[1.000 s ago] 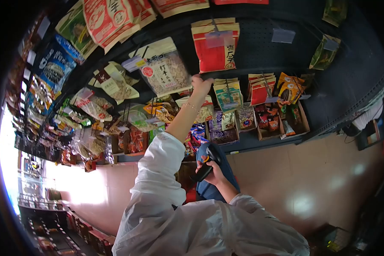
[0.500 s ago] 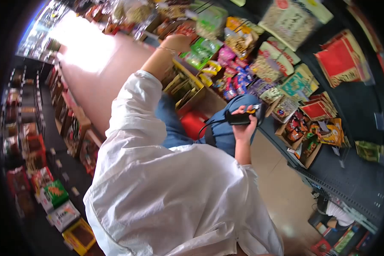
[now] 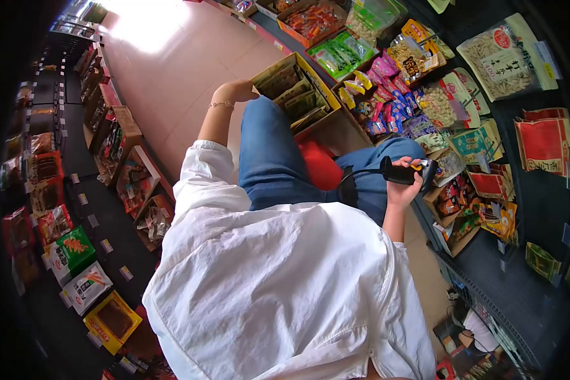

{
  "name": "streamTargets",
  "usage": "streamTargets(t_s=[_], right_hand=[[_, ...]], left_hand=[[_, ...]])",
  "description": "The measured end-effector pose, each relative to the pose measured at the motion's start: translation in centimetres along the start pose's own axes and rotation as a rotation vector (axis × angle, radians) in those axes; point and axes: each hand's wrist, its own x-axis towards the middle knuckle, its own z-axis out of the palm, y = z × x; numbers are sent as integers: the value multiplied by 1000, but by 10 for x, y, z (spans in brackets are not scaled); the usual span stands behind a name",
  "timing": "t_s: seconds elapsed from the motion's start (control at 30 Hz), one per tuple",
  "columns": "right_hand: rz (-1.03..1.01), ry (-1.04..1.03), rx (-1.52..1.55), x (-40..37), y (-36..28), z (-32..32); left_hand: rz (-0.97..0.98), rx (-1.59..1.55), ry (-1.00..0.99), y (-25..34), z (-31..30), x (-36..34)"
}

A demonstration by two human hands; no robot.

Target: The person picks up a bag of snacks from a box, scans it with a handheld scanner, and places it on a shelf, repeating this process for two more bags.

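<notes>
My right hand (image 3: 404,185) is wrapped round a black corded barcode scanner (image 3: 396,171) with a yellow trigger, held above my bent right knee. Its cable runs back toward a dark strap on my thigh. My left hand (image 3: 236,91), with a bracelet at the wrist, hangs bent by my left knee, close to the near corner of a yellow-edged cardboard box (image 3: 328,96). Flat dark packets (image 3: 294,95) stand inside this box. The left fingers are mostly hidden behind the back of the hand. A red object (image 3: 318,166) shows between my legs.
Right of the box, a low shelf carries purple and blue wrapped sweets (image 3: 389,95), green packs (image 3: 342,56) and a tray of orange packets (image 3: 313,22). Bagged nuts (image 3: 506,60) and red packs (image 3: 541,145) stand further right. Another shelf (image 3: 111,253) with snack packs runs along the left.
My left hand has come back from beside the green packs toward my left knee. My view has shifted, and the right hand keeps hold of the scanner.
</notes>
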Motion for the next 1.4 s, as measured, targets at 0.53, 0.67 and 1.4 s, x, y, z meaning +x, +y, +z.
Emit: streamTargets(t_s=[0.53, 0.67, 1.4], right_hand=[[-15, 65, -146, 8, 6, 0], [-25, 99, -186, 10, 6, 1], [-23, 259, -233, 21, 11, 9]], left_hand=[[247, -172, 161, 23, 48, 77], [325, -186, 158, 64, 74, 107], [-227, -618, 75, 121, 187, 173]])
